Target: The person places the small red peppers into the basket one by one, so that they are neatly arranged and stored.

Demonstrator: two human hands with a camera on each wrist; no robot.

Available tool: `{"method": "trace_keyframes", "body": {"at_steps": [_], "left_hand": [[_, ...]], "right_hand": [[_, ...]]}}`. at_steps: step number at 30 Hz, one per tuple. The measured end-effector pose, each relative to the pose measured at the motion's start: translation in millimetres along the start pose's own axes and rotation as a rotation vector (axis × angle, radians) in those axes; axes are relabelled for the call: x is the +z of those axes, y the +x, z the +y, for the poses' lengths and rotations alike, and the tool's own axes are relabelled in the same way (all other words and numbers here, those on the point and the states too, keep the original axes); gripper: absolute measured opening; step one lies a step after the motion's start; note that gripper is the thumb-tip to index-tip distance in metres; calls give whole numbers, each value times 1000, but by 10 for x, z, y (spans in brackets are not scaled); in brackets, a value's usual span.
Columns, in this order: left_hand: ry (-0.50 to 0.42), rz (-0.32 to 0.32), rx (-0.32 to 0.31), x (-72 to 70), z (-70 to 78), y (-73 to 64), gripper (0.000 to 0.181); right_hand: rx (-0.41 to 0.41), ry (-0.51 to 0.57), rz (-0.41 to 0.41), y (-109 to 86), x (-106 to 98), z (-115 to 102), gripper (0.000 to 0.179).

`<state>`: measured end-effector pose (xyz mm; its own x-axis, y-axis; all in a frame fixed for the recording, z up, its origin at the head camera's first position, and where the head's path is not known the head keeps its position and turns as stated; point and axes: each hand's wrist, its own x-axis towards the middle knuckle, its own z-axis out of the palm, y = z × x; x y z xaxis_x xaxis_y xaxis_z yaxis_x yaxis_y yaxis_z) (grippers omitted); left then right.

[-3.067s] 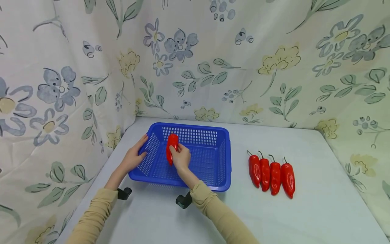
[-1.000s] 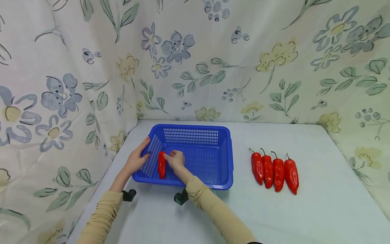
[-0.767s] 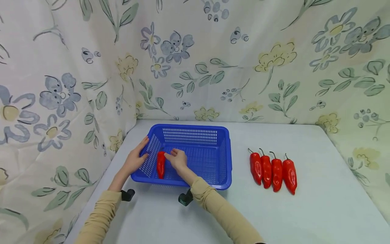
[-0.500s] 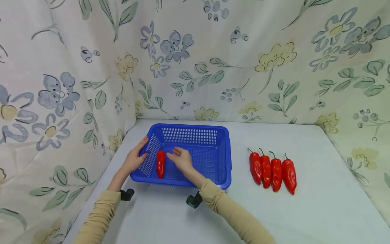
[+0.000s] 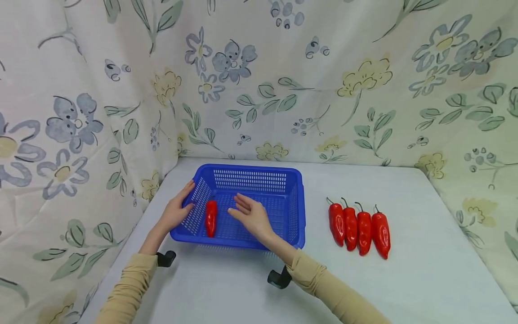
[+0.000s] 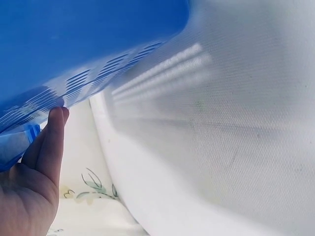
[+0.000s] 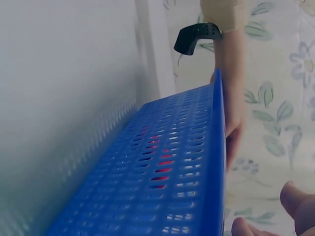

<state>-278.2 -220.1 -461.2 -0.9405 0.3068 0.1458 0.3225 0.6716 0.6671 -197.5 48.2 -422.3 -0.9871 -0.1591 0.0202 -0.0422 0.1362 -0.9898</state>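
Observation:
A blue perforated plastic basket [image 5: 301,198] stands on the white table, with one red chili pepper [image 5: 211,219] lying lengthwise near its left wall. My left hand [image 5: 174,213] rests against the basket's left side; in the left wrist view its straight fingers [image 6: 54,132] touch the slotted outer wall. Over the basket, to the right of that pepper, my right hand [image 5: 255,218] has its fingers and thumb spread apart and holds nothing. Through the slots in the right wrist view, red of the pepper [image 7: 164,170] shows.
Several red chili peppers [image 5: 358,227] with dark stems lie side by side on the white table [image 5: 340,288], right of the basket. A floral curtain [image 5: 259,90] hangs behind and at the sides. Each wrist carries a black camera mount [image 5: 280,278].
My right hand brought a red chili pepper down into the basket, released it near the left wall, then drew away to the right with opening fingers. My left hand kept its place.

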Motion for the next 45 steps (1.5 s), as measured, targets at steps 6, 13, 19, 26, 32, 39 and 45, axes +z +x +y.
{"method": "trace_keyframes", "body": {"at_steps": [6,13,19,26,32,39,45], "left_hand": [[0,3,6,-9,27,10,63],[-13,0,14,4,9,24,63],[-26,-4,14,15,-7,35,63],[-24,-8,-2,7,19,22,64],[-22,-16,0,4,16,12,64],[-9,-7,17,-7,-20,8,64],[-17,-13,11,-26,-26,-2,64]], "right_hand": [[-61,21,-2,-147,-143,-14,63],[-117,47,13,-307,-308,-79,63],[-152,52,29,-423,-440,-143,62],[-162,46,78,-559,-669,-164,63],[-152,-3,150,-675,-947,-128,64],[-83,-104,284,-809,-1261,-42,66],[-51,-152,349,-943,-1539,43,65]]}}
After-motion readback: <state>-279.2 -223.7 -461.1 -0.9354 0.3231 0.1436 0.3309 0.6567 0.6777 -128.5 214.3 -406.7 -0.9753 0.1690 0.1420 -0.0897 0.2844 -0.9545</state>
